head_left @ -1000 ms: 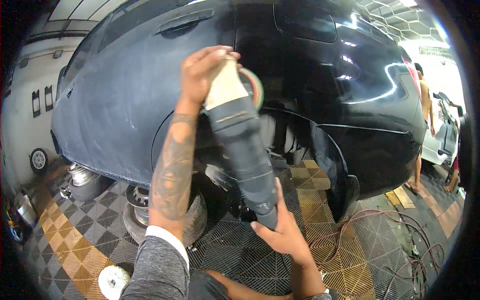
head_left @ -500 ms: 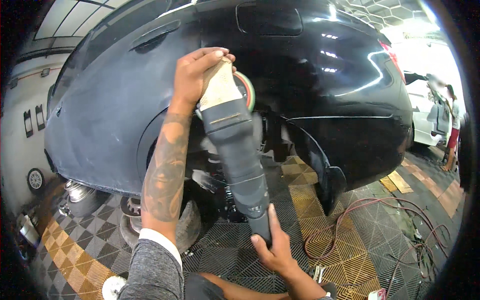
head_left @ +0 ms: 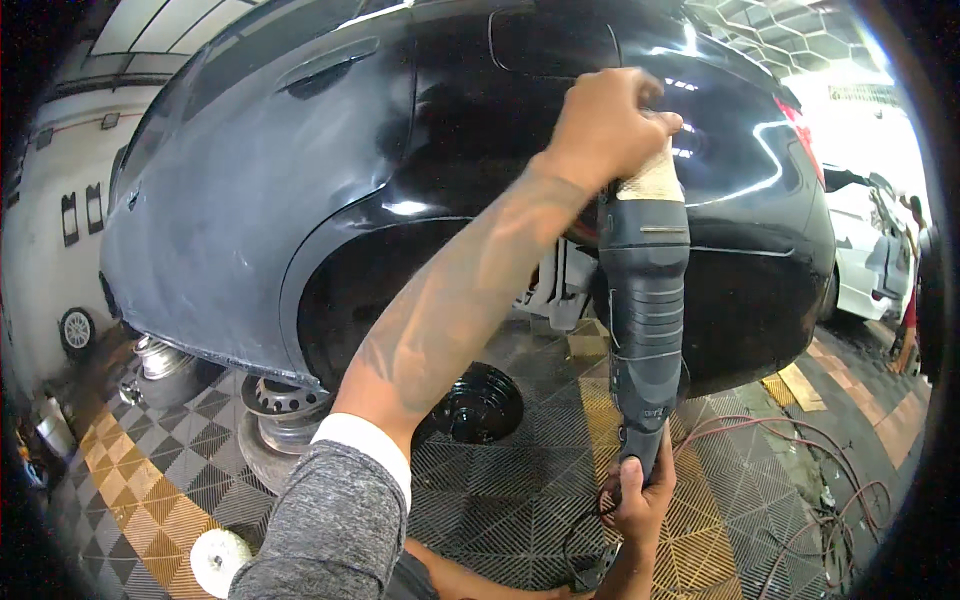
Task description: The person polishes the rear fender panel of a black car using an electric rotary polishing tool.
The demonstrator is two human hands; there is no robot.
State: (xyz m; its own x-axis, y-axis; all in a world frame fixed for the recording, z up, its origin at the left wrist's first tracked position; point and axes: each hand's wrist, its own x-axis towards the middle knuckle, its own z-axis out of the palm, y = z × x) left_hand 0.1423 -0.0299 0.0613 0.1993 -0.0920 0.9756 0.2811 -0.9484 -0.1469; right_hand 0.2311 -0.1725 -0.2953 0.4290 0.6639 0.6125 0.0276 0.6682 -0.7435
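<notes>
My left fingers (head_left: pixel 633 88) curled over polisher (head_left: pixel 647 290) front, right fingers (head_left: pixel 632 478) gripping its handle (head_left: pixel 644 440); polisher at wheel arch's (head_left: pixel 345 243) right edge. Cord (head_left: pixel 566 543) below arch could snag, jolting it into arch.

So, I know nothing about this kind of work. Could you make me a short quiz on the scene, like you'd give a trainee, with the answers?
1. Which part of the black power polisher does the right hand grip?
A) The pale front end
B) The rear handle
C) The ribbed middle
2. True or false: the left hand is higher in the view than the right hand.
3. What colour is the round pad on the floor at the lower left?

Key:
1. B
2. True
3. White
</notes>
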